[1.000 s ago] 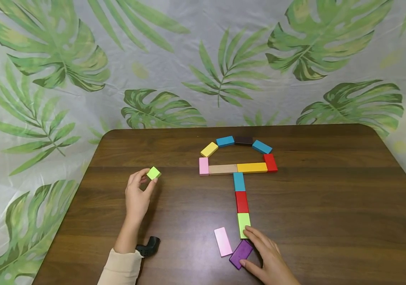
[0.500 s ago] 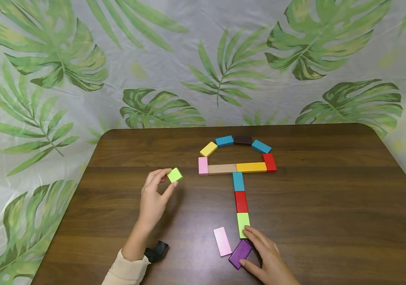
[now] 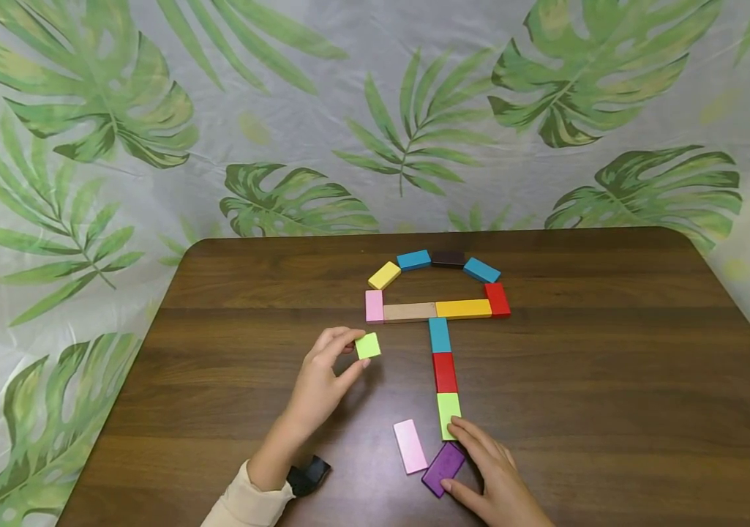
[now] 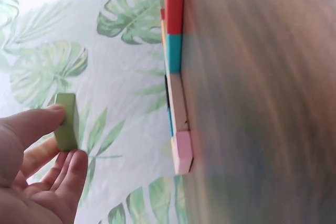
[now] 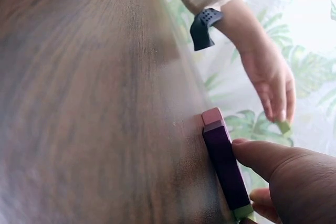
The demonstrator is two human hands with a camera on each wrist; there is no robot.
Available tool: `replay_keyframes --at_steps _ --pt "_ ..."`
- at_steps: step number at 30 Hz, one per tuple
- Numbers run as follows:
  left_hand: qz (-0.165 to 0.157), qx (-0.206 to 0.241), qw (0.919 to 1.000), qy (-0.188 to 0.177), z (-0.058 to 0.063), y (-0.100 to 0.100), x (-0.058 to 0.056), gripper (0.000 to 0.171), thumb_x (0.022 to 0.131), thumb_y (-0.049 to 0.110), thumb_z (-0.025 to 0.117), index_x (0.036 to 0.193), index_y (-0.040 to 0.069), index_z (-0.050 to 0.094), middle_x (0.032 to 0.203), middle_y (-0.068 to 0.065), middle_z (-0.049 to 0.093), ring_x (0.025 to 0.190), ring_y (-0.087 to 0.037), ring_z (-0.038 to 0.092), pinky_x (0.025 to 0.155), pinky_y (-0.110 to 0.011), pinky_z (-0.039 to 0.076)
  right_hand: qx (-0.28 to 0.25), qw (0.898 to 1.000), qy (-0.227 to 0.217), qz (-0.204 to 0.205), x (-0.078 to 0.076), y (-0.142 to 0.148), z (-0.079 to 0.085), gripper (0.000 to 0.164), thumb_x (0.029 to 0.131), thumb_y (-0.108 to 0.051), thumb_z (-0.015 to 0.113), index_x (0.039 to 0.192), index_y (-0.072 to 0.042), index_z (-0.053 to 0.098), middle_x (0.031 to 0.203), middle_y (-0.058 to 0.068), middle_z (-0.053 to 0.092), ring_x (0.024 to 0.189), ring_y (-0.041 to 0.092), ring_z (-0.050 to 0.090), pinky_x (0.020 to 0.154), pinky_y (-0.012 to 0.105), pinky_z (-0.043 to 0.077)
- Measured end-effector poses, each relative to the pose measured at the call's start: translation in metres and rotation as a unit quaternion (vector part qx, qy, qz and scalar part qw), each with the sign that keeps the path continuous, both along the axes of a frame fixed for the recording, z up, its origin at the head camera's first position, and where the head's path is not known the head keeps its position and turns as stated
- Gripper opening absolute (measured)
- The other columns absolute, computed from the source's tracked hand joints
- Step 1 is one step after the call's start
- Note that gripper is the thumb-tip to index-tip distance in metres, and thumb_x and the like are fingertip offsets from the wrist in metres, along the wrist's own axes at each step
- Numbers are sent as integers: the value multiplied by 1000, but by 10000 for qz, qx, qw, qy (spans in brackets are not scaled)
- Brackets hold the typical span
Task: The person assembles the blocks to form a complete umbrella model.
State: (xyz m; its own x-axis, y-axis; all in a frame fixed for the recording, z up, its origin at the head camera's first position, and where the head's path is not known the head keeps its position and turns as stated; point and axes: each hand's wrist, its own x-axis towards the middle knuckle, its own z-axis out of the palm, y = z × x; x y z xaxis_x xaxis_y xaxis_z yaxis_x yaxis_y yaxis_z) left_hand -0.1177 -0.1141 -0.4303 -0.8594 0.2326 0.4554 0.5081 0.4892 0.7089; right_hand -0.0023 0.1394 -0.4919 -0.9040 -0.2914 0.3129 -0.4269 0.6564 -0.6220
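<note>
My left hand [image 3: 318, 384] pinches a small light green block [image 3: 367, 345] between thumb and fingers, above the table and left of a column of blocks. The left wrist view shows that green block [image 4: 66, 124] edge-on. My right hand [image 3: 500, 476] rests at the column's near end. Its index fingertip touches the lowest, light green block [image 3: 449, 411], and its thumb is at the corner of a slanted purple block [image 3: 443, 471]. Above that green block in the column lie a red block [image 3: 445, 373] and a blue block [image 3: 439, 335]. A loose pink block [image 3: 410, 446] lies beside the purple one.
Beyond the column, a natural wood block [image 3: 410, 312] and an orange-yellow block [image 3: 463, 309] form a crossbar. Several coloured blocks, including a black one [image 3: 448, 258], arch above it. A leaf-patterned sheet [image 3: 414, 139] hangs behind the brown table [image 3: 612, 380].
My left hand has moved right and slightly nearer with the light green block, toward the column. My right hand and the laid blocks have stayed in place.
</note>
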Motion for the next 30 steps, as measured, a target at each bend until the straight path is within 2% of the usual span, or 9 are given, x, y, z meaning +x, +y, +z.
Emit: replay_keyframes --at_steps 5,11,24,30 --pt "-427 -336 9971 -536 -8 6 2 36 74 1 72 108 3 61 104 -3 54 91 -12 56 80 -25 46 14 9999 -96 -28 0 0 -1 64 66 -26 79 122 -5 54 129 1 46 113 18 45 79 44 35" --pt "-819 -810 9881 -1020 -15 11 5 33 78 6 70 110 6 60 104 -1 53 89 -15 57 78 -27 47 14 9999 -110 -38 0 0 -1 65 66 -25 79 122 -5 54 130 1 46 113 18 45 79 43 35" --pt "-1287 -1536 9743 -1029 -29 17 7 30 79 10 69 108 6 61 103 -1 54 88 -12 54 79 -24 45 37 10000 -85 -34 0 1 -1 65 66 -26 79 122 -5 54 130 2 46 113 18 44 79 43 35" --pt "-1446 -1797 9674 -1048 -33 19 8 30 80 12 68 109 6 61 105 0 55 97 -12 53 85 -26 42 41 9999 -96 -16 0 1 -2 65 67 -27 79 122 -6 54 130 1 46 113 18 44 78 43 35"
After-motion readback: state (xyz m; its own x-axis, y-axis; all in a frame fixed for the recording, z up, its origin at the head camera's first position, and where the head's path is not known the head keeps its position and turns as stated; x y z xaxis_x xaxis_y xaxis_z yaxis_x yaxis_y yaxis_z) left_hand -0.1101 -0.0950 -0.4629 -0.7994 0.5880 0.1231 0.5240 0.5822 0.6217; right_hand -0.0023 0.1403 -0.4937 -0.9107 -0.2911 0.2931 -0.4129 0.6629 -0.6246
